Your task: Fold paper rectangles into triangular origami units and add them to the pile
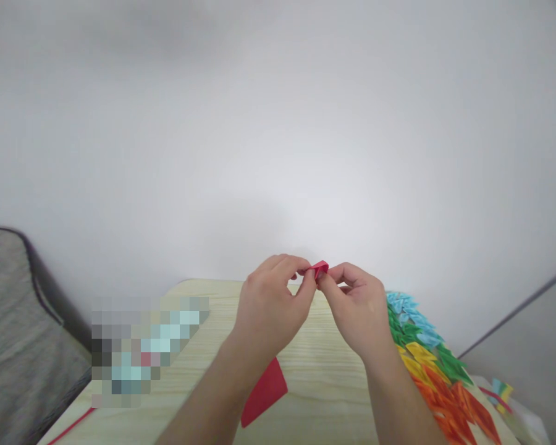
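Observation:
A small piece of folded red paper [321,268] is held up above the far part of the table, between both hands. My left hand [278,300] pinches its left side between thumb and fingers. From the right, my right hand [356,304] grips the other side with thumb and forefinger. The fingertips hide part of the folds. Below my left wrist, a flat red sheet of paper [266,392] lies on the table, partly covered by the forearm.
Folded paper pieces in blue, green, yellow and orange [429,364] line the right side of the wooden table [324,395]. A pixelated, blurred item [167,343] lies at the left. Behind the table rises a white wall [278,136]. Grey fabric [18,321] stands at far left.

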